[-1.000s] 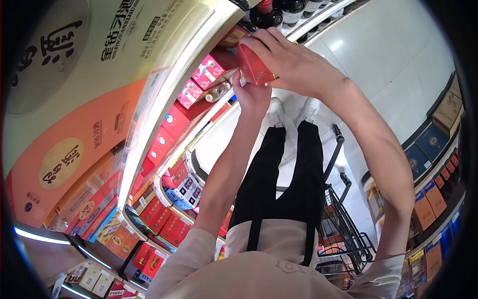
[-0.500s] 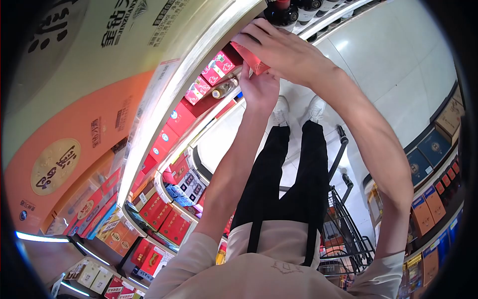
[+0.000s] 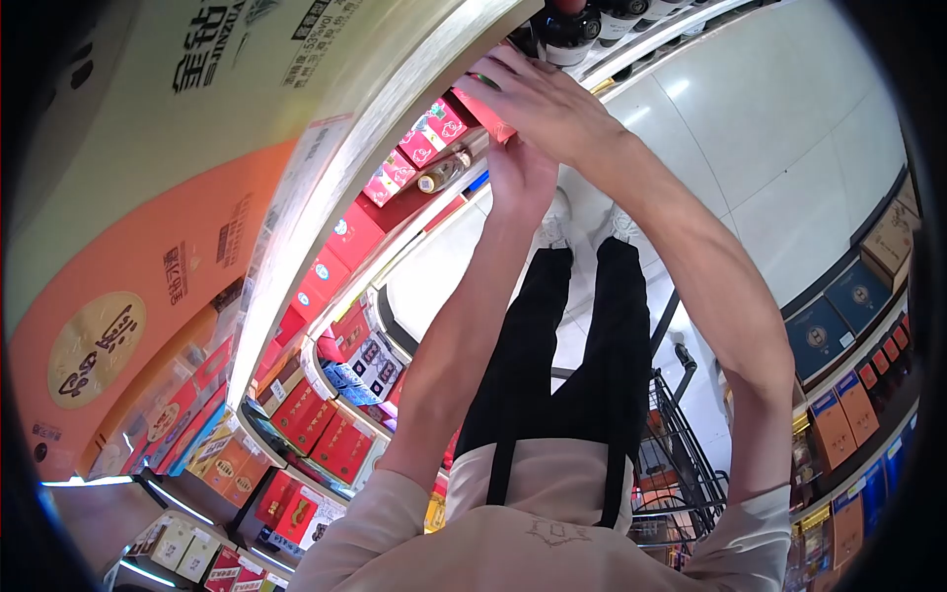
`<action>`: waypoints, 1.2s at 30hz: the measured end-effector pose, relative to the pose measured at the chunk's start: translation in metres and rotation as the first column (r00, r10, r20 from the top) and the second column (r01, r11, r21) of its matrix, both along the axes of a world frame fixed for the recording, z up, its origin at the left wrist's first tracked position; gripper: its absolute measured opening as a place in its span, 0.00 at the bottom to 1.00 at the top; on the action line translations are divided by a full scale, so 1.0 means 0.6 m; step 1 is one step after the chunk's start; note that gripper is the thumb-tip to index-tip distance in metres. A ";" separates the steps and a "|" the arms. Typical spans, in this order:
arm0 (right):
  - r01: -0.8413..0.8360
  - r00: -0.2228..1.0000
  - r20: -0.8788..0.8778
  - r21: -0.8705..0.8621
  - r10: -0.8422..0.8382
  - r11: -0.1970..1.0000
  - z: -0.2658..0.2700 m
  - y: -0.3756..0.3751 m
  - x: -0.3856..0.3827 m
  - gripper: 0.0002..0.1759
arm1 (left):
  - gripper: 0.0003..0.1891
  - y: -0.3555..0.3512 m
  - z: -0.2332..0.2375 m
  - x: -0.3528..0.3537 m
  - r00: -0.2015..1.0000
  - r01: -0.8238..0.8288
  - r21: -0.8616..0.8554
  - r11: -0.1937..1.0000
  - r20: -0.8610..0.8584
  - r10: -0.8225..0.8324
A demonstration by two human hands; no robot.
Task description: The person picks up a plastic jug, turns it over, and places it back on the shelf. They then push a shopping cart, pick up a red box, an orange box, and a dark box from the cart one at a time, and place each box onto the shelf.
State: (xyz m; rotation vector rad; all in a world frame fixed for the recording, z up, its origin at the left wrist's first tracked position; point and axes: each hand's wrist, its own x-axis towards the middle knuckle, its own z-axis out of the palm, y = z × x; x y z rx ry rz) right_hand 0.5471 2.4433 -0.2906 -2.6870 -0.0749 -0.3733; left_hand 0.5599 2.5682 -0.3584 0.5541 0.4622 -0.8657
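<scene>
At the shelf's edge, my two hands are on a red box [image 3: 485, 111]. My right hand [image 3: 547, 104] lies over its top and outer side, fingers bent round it. My left hand [image 3: 523, 173] supports the box from below, its fingers mostly hidden behind it. Pink and red boxes [image 3: 431, 133] stand on the shelf just left of the held box. A small bottle [image 3: 444, 173] lies beside them. Dark wine bottles [image 3: 570, 35] stand just above my right hand.
A black wire shopping cart [image 3: 676, 474] stands by my legs. Shelves of red boxes [image 3: 340, 449] run along the lower left. More boxed goods [image 3: 843, 414] line the right side. A large printed panel [image 3: 148, 247] fills the upper left.
Both hands and the red box have shifted slightly left, further into the shelf. My right arm has moved a little left. The view has shifted slightly.
</scene>
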 end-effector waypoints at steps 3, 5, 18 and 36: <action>0.003 1.000 -0.012 -0.028 -0.003 1.000 0.007 0.003 0.008 0.39 | 0.22 -0.002 -0.004 0.007 0.998 0.010 0.063 0.998 0.056 -0.014; 0.021 1.000 -0.022 -0.039 -0.022 0.999 0.011 0.008 0.008 0.38 | 0.22 -0.002 -0.002 0.009 0.997 0.022 0.097 0.995 0.068 -0.029; 0.211 0.977 0.004 0.052 -0.211 0.976 -0.008 0.046 -0.031 0.36 | 0.25 0.004 0.035 0.016 0.990 0.135 0.078 0.988 0.017 -0.137; 0.398 0.801 -0.216 0.889 -0.559 0.226 -0.064 0.110 -0.023 0.56 | 0.25 0.031 0.075 0.011 0.939 0.202 0.323 0.925 0.204 -0.277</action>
